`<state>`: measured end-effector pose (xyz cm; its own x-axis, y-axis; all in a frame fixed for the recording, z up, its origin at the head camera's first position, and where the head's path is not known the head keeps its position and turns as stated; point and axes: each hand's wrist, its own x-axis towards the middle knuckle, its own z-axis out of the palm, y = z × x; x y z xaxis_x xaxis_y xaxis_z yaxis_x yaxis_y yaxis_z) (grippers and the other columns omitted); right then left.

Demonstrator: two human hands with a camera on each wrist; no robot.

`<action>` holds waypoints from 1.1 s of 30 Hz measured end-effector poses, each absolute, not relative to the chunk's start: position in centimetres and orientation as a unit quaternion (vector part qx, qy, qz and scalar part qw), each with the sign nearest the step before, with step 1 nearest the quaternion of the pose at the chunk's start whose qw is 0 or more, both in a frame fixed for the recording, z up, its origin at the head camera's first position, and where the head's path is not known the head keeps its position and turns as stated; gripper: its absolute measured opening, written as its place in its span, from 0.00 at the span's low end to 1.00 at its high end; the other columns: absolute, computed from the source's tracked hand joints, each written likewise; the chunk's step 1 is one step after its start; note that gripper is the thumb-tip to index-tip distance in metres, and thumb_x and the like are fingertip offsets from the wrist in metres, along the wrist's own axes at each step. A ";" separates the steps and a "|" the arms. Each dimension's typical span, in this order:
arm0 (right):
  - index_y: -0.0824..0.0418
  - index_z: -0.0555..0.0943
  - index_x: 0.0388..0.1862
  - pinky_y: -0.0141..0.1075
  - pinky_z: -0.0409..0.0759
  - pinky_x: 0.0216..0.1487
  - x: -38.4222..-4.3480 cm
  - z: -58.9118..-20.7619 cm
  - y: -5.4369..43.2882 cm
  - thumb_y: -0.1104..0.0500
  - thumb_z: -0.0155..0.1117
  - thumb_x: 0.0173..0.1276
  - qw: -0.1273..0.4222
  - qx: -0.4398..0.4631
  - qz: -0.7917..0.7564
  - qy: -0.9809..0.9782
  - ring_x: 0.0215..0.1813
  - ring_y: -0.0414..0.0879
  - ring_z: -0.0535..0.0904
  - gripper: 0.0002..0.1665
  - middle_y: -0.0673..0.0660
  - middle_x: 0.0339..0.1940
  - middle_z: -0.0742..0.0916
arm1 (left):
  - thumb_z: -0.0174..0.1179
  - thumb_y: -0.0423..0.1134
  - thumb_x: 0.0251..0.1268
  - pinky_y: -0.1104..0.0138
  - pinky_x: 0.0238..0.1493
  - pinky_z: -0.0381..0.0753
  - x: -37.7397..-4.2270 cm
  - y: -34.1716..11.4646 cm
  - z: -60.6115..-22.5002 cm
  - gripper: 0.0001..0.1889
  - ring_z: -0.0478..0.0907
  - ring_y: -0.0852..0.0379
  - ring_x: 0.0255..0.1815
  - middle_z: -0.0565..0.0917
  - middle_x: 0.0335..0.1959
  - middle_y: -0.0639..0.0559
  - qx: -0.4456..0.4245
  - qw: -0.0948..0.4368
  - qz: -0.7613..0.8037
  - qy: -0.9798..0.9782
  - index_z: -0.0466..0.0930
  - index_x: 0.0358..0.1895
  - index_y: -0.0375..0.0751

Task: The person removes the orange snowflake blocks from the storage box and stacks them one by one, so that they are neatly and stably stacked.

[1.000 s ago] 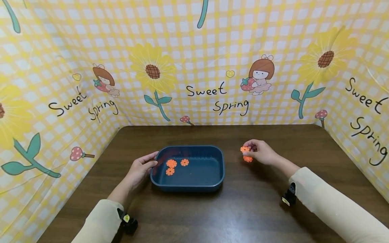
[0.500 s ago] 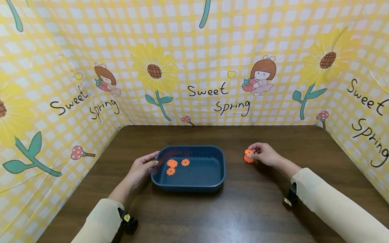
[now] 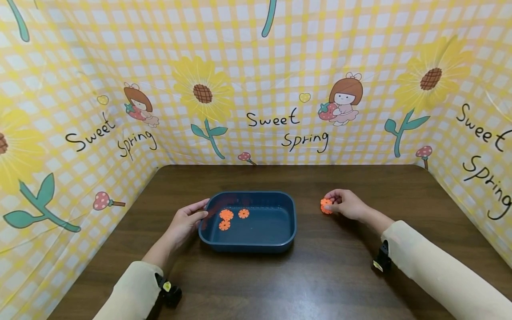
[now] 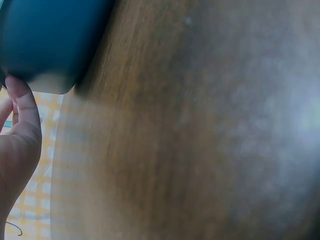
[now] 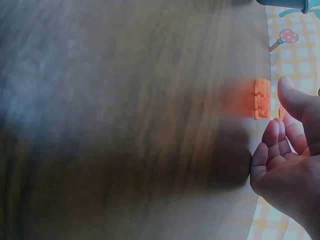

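Observation:
My left hand (image 3: 182, 226) grips the left end of a dark blue rectangular tray (image 3: 248, 245), thumb at its rim. The left wrist view shows the thumb against the tray's outer wall (image 4: 50, 40). Inside the tray lie several orange flower-shaped discs (image 3: 243, 214), some overlapping. To the right of the tray, my right hand (image 3: 348, 204) pinches one orange flower-shaped disc (image 5: 281, 112) between thumb and finger. Just below it, a small stack of like orange discs (image 5: 262, 99) stands on the table. From the head view, held disc and stack overlap.
The brown wooden table (image 3: 256, 284) ends at a yellow-checked cloth (image 3: 256, 80) at the back and sides, printed with flowers and lettering. A black wrist camera (image 3: 171, 297) sits at the left sleeve, another wrist camera (image 3: 382, 258) at the right.
My right hand has moved slightly right and down, bringing the pinched disc closer over the stack. My left hand and the tray have stayed in place.

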<state>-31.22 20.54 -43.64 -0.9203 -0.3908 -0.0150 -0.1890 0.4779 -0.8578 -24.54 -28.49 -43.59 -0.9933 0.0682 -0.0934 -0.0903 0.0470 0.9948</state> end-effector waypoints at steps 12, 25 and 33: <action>0.74 0.75 0.50 0.34 0.75 0.29 -31.0 -43.7 20.4 0.67 0.68 0.63 0.099 -0.174 -0.465 0.862 0.35 0.49 0.72 0.19 0.60 0.37 0.79 | 0.59 0.34 0.69 0.63 0.50 0.80 -24.5 -28.4 -43.3 0.27 0.79 0.60 0.47 0.77 0.58 0.43 -0.016 0.064 0.687 0.724 0.66 0.70 0.34; 0.72 0.77 0.49 0.34 0.75 0.33 -31.1 -43.8 20.4 0.62 0.71 0.62 0.103 -0.168 -0.454 0.869 0.38 0.49 0.73 0.21 0.60 0.38 0.80 | 0.58 0.33 0.69 0.64 0.49 0.80 -24.5 -28.4 -43.3 0.27 0.79 0.59 0.47 0.76 0.59 0.42 -0.015 0.062 0.688 0.723 0.66 0.70 0.33; 0.72 0.77 0.48 0.34 0.76 0.33 -31.2 -43.8 20.5 0.63 0.72 0.61 0.104 -0.167 -0.457 0.868 0.38 0.50 0.73 0.20 0.60 0.38 0.80 | 0.58 0.32 0.70 0.64 0.49 0.80 -24.4 -28.4 -43.4 0.27 0.79 0.59 0.48 0.77 0.58 0.42 -0.010 0.060 0.689 0.722 0.65 0.70 0.32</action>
<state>-31.16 20.48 -43.85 -0.9221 -0.3859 -0.0281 -0.1953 0.5270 -0.8272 -24.42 -28.44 -43.39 -0.9925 0.0686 -0.1013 -0.0979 0.0509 0.9939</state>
